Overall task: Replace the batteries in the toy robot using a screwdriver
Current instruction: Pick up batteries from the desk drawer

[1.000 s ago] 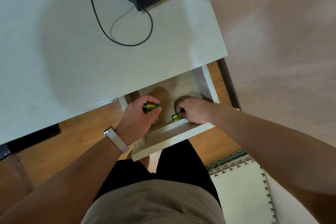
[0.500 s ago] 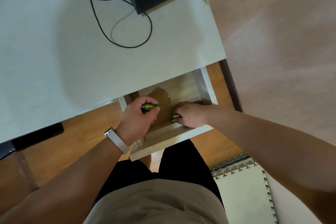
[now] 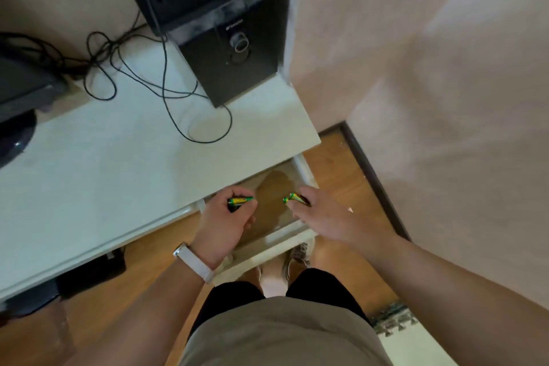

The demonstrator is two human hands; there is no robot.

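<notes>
My left hand, with a white watch on the wrist, grips a green and yellow battery whose tip sticks out to the right. My right hand holds a second green and yellow battery that points left. Both hands hover over the open white drawer under the desk, about a hand's width apart. The drawer's brown bottom shows between them. No toy robot or screwdriver is in view.
The white desk carries a black speaker at the back right, tangled black cables and a dark monitor base at the left. A pink wall stands to the right. Wooden floor and a foam mat lie below.
Both hands have lifted out of the drawer with their batteries and moved apart. My head has tilted up, bringing the speaker and monitor base into view.
</notes>
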